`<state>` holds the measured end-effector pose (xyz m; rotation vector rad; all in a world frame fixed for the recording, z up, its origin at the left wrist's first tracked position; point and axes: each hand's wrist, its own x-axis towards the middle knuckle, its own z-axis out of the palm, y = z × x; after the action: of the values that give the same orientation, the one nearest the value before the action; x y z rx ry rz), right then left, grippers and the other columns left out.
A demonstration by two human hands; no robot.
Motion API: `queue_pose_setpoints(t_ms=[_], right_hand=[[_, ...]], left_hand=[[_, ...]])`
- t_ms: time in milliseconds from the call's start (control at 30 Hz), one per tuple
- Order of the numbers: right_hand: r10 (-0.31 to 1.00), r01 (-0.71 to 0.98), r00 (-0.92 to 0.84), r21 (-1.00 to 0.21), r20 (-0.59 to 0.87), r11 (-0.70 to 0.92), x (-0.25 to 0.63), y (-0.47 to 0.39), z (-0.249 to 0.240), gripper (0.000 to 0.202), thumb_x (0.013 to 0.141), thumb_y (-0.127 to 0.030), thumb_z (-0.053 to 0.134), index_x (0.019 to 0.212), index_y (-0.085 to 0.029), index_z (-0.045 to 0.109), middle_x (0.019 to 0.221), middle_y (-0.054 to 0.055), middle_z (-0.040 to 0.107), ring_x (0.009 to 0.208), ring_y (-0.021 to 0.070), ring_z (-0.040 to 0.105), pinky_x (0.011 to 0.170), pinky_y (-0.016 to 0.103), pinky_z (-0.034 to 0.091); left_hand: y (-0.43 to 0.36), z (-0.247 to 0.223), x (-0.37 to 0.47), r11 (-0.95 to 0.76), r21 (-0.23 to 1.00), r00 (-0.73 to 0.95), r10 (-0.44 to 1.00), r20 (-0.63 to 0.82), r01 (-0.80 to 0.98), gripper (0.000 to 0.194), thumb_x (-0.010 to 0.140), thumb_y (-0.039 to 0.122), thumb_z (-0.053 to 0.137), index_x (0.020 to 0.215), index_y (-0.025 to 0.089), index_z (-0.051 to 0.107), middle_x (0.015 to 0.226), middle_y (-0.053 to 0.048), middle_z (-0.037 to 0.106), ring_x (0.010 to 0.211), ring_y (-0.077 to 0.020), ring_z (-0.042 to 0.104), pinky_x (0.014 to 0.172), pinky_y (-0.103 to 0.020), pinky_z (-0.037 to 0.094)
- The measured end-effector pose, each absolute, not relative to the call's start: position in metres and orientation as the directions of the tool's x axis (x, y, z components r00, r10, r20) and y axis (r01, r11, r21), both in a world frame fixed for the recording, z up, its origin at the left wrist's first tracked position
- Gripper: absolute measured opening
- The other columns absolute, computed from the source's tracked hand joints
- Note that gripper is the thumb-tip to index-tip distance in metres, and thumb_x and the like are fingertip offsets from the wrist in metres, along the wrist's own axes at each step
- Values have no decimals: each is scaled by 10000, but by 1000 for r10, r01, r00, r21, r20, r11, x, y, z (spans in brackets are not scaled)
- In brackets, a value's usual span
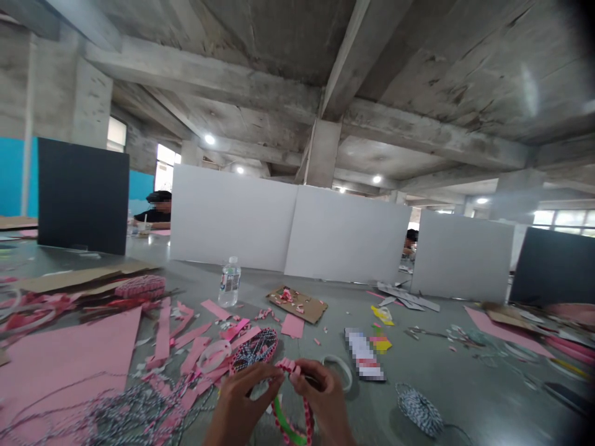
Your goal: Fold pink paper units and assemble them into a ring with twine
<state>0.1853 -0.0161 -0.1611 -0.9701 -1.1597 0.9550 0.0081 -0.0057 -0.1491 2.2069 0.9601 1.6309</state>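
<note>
Between my two hands is a ring-shaped craft piece (307,416), with small pink scalloped loops along its edge and a bright green inner band. My left hand (244,396) pinches its upper left rim, fingers closed. My right hand (325,393) closes thumb and fingers on the rim's upper right, close to the left fingertips. Just behind my left hand lies a pink-rimmed round piece (255,350) laced with black-and-white cord. A roll of white tape (341,371) rests right behind my right hand. What exactly sits between the fingertips is too small to make out.
Pink paper strips (186,337) and tangled black-and-white cord (130,406) cover the left of the table. A water bottle (229,284), cardboard piece (297,303), pixelated rectangular item (365,354) and cord bundle (419,410) lie around. White partition boards (232,217) stand behind; people sit beyond.
</note>
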Motion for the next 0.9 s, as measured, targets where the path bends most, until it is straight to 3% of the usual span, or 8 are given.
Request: queue_pose_setpoints(t_ms=[133, 333, 500, 633, 900], right_hand=[[967, -139, -34, -959, 253, 246, 189, -20, -157, 388, 522, -194, 681, 855, -348, 807, 962, 184, 762, 944, 379, 698, 873, 558, 450], [965, -199, -59, -950, 257, 241, 189, -20, -156, 368, 539, -190, 724, 862, -344, 806, 1007, 202, 753, 981, 379, 693, 899, 560, 439], [963, -206, 62, -941, 262, 269, 186, -23, -152, 285, 546, -264, 751, 819, -321, 811, 907, 151, 772, 909, 361, 708, 865, 545, 471], [966, -177, 11, -950, 259, 257, 187, -21, -157, 277, 592, -285, 770, 855, -362, 805, 943, 154, 772, 954, 335, 711, 864, 500, 488], [937, -150, 94, -926, 336, 347, 182, -12, -176, 237, 664, -447, 802, 854, -306, 817, 886, 120, 780, 896, 399, 718, 828, 552, 553]], left_hand=[[-7, -149, 8, -753, 545, 148, 626, 765, 369, 131, 856, 310, 678, 835, 282, 804, 820, 3, 817, 712, -166, 766, 694, -180, 591], [-6, -148, 9, -719, 575, 112, 657, 746, 390, 153, 846, 336, 676, 799, 264, 802, 824, -15, 817, 711, -177, 764, 700, -199, 599], [-8, -147, 9, -676, 625, 100, 706, 701, 390, 145, 828, 318, 673, 785, 268, 803, 811, -6, 814, 710, -182, 761, 697, -207, 596], [-8, -147, 9, -644, 652, 102, 738, 667, 400, 153, 827, 313, 664, 799, 265, 807, 837, -10, 817, 735, -190, 760, 717, -225, 596], [-6, -151, 7, -676, 620, 116, 708, 697, 398, 129, 845, 317, 686, 852, 307, 815, 861, 15, 818, 763, -172, 768, 730, -199, 597]])
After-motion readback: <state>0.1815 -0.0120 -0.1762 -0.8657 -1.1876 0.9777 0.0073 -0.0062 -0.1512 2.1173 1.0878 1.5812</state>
